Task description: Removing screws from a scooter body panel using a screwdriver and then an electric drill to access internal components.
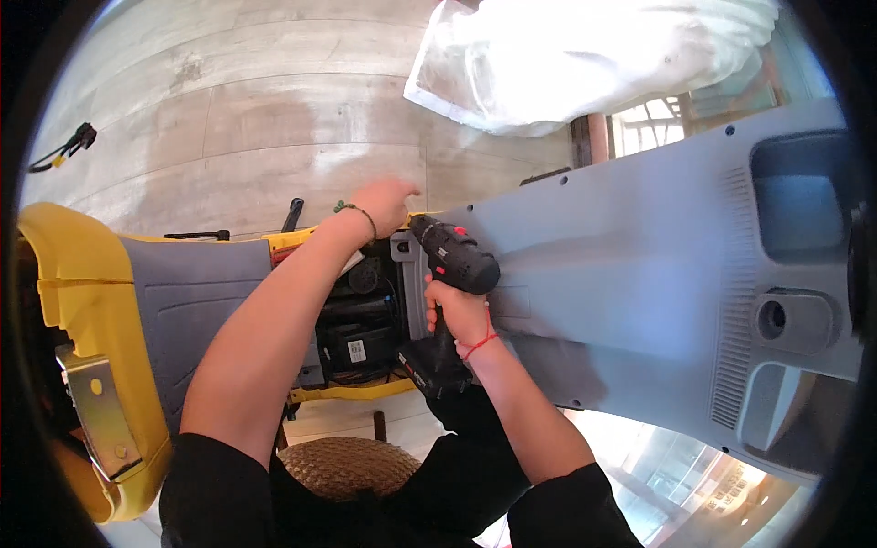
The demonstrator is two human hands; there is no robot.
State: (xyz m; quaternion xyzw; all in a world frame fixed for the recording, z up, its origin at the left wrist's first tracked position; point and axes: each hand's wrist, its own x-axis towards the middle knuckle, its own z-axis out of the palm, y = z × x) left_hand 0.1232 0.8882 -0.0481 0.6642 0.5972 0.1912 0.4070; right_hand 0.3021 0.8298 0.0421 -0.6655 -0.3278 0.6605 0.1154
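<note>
My right hand is wrapped around the grip of a black cordless drill with red details. The drill's chuck points up and left, toward the far yellow edge of a grey and yellow machine body. Close to the chuck is my left hand, back upward, with one finger stretched out to the right. Its other fingers are mostly hidden, and I see nothing held in it. Below my left forearm lies an open compartment with black parts and wires inside. To its right lies a large grey panel.
A grey pad and a yellow end piece with a metal bracket are on the left. White plastic wrapping lies on the wood-look floor beyond. A black cable plug rests at far left. A woven stool is near me.
</note>
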